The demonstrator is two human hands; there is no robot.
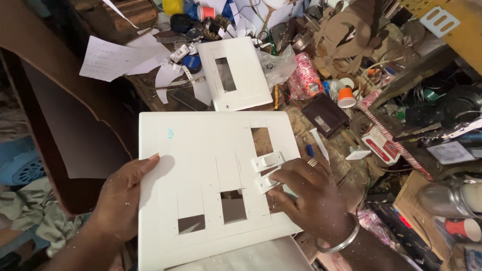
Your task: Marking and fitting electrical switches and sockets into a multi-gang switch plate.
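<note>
A large white plastic panel (201,155) with several rectangular cut-outs lies tilted in front of me. My left hand (123,198) grips its left edge, thumb on top. My right hand (311,193), with a ring and a metal bangle, presses a white switch module (266,181) into a slot near the panel's right side. Just above it, a second white switch (267,160) sits in the panel. Two open rectangular holes (233,206) show lower down, and one more is at the upper right.
A smaller white plate (246,60) with one cut-out lies beyond. The cluttered bench holds papers (108,57), a dark wallet-like case (326,114), an orange-and-white roll (346,98), a red-white box (381,145), wires and tools. A brown board (65,115) stands at left.
</note>
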